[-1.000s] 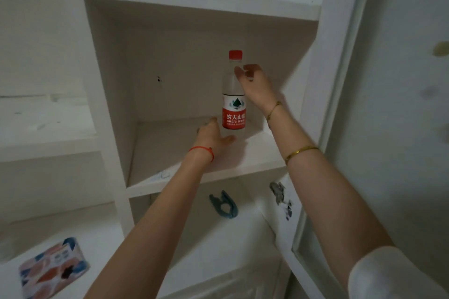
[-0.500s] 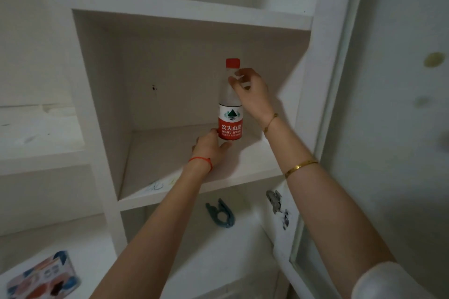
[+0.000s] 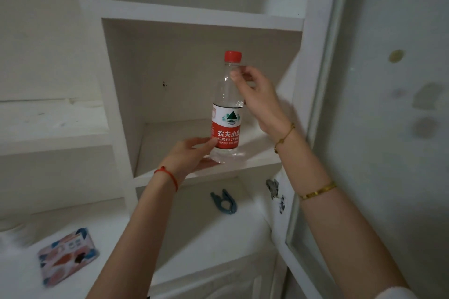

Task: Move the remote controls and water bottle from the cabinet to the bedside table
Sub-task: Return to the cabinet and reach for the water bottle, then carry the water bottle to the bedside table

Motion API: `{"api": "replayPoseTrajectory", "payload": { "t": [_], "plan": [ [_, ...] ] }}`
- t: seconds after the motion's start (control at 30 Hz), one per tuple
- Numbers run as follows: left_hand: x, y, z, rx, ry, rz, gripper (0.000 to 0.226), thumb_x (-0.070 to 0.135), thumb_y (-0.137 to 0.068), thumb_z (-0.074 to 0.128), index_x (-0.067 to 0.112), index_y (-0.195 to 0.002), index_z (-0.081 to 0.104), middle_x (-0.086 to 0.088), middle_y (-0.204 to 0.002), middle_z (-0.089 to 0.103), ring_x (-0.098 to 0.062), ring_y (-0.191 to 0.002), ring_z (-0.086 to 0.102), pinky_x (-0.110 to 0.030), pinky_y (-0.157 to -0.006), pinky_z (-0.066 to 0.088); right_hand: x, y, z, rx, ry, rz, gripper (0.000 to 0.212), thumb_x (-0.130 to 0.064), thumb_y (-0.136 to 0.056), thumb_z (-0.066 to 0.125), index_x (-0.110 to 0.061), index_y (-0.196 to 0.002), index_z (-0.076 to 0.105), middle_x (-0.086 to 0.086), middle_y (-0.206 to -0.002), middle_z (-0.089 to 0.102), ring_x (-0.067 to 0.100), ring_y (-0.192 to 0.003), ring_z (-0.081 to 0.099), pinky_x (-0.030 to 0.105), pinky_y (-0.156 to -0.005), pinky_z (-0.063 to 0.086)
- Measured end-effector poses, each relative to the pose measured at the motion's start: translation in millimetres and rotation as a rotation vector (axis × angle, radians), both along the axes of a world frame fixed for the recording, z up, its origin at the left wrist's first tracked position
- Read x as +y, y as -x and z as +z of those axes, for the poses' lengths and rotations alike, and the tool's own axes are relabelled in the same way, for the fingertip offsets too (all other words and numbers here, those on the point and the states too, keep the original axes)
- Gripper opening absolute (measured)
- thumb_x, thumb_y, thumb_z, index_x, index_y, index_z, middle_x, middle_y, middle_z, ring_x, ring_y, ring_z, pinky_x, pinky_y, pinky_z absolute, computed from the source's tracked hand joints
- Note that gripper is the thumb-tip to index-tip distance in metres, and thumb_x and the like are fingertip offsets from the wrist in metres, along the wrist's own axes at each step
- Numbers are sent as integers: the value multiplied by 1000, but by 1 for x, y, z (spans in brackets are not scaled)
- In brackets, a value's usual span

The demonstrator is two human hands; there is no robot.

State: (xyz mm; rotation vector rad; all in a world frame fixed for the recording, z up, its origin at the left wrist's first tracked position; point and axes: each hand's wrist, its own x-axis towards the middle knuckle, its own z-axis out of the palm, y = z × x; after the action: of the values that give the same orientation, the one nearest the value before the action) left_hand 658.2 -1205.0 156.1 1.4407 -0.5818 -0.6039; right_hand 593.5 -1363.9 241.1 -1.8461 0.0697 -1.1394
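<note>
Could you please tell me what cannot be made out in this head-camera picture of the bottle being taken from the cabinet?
- Remote controls: none shows in the head view.
- Bedside table: outside the frame.
- Whether the water bottle still rests on the shelf: the left hand covers its base.
- Patterned packet: blurred, print unreadable.
- Right hand fingers behind the bottle neck: hidden.

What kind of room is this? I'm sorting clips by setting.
Probably a home, perhaps a bedroom: a white built-in cabinet with open shelves and a glass door, a clothes clip on a lower shelf, a water bottle being taken out.
</note>
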Motion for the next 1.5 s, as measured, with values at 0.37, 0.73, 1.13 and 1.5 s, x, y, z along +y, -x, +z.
{"api": "replayPoseTrajectory", "payload": {
  "t": [0.37, 0.73, 1.13, 1.5],
  "plan": [
    [74, 51, -32, 1, 84, 209, 51, 11, -71, 78, 2, -119, 64, -16, -99, 75, -22, -88, 74, -26, -81, 59, 70, 45, -13, 54, 45, 122, 35, -40, -94, 60, -17, -120, 62, -5, -115, 66, 14, -110, 63, 40, -96, 54],
    [167, 98, -71, 67, 89, 381, 63, 21, -63, 74, 2, -122, 63, -13, -104, 75, -20, -95, 73, -25, -83, 58, 156, 46, -48, 69, 125, 330, 36, -37, -92, 64, -13, -119, 64, -1, -114, 70, 12, -106, 66, 23, -89, 54],
    [289, 149, -101, 120, 78, 722, 63, 18, -62, 74, 2, -122, 63, -15, -99, 76, -20, -88, 73, -25, -80, 58, 275, 39, -81, 128, 100, 685, 34, -37, -96, 58, -15, -122, 63, -5, -116, 70, 5, -104, 66, 25, -91, 56],
    [415, 207, -138, 207, -9, 989, 51, 12, -77, 71, 3, -126, 61, -10, -101, 76, -18, -91, 73, -26, -86, 57, 423, 35, -128, 217, 89, 991, 32, -38, -96, 59, -17, -118, 65, -6, -111, 72, 6, -99, 68, 33, -89, 58]
  ]
}}
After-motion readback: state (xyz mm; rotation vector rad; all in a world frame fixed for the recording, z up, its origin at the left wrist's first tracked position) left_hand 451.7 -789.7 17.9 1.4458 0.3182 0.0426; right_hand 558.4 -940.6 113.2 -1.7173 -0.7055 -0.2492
